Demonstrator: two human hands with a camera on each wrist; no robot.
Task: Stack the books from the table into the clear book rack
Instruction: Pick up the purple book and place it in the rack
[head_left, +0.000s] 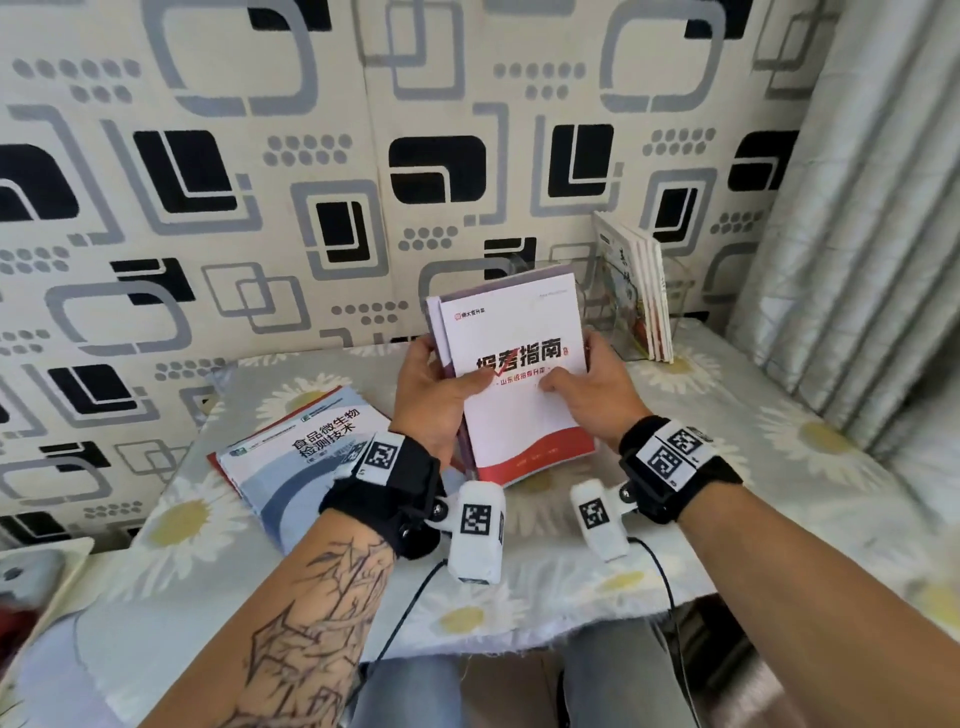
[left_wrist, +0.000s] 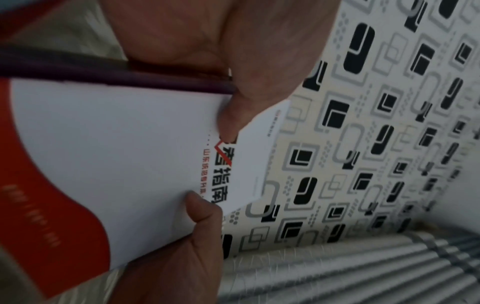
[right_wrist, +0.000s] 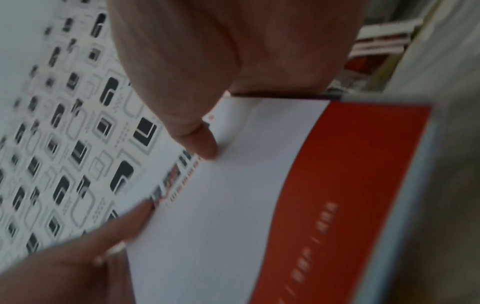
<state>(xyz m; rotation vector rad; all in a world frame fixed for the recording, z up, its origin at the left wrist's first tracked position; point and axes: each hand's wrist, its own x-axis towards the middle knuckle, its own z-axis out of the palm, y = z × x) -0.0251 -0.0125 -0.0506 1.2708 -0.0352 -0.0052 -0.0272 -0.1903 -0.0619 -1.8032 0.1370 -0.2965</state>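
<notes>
I hold a small stack of books tilted up above the table, its top one a white and red book (head_left: 519, 384) (left_wrist: 109, 156) (right_wrist: 259, 195), with a purple-edged one behind it. My left hand (head_left: 441, 395) grips the stack's left edge, thumb (left_wrist: 231, 115) on the cover. My right hand (head_left: 592, 389) grips the right edge, thumb (right_wrist: 197, 137) on the cover. The clear book rack (head_left: 623, 306) stands behind at the right, holding several upright thin books (head_left: 644, 291). A blue and white book (head_left: 306, 457) lies flat on the table, left of my left wrist.
The table wears a daisy-print cloth (head_left: 727, 415). A patterned wall panel (head_left: 311, 182) rises right behind it and a grey curtain (head_left: 872, 234) hangs on the right. Something with a pale edge (head_left: 41, 577) lies at the far left.
</notes>
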